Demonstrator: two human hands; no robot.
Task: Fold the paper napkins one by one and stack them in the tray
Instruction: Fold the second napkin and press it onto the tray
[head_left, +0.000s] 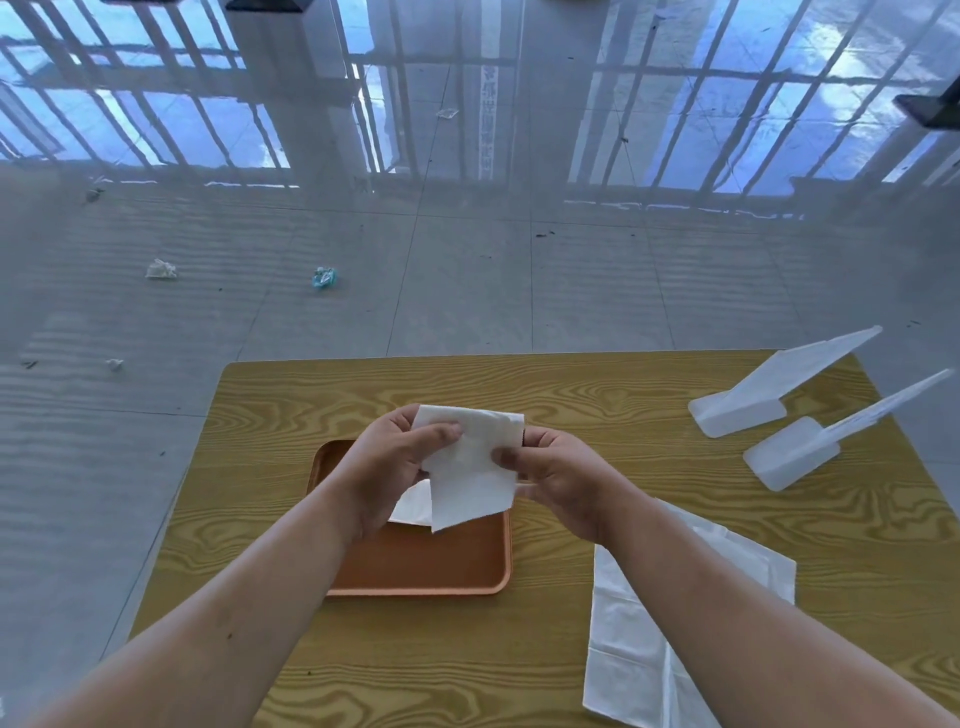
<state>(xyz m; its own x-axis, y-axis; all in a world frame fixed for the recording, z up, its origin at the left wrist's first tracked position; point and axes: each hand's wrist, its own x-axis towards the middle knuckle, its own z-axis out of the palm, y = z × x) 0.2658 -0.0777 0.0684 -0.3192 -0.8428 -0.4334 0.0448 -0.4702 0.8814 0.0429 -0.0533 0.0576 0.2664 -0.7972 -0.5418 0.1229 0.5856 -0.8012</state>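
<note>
Both hands hold a white paper napkin (470, 467) in the air above the orange tray (426, 564). My left hand (387, 465) pinches its upper left part, thumb on the front. My right hand (558, 475) grips its right edge. The napkin looks partly folded and its lower corner hangs down over the tray. A folded white napkin (413, 506) lies in the tray, mostly hidden behind my left wrist and the held napkin. An unfolded napkin (649, 639) lies flat on the wooden table (571, 395) under my right forearm.
Two translucent white plastic stands (753, 405) (795, 452) sit at the table's far right. The table's far edge runs just beyond my hands. Beyond it is a shiny tiled floor with several bits of litter (324, 277).
</note>
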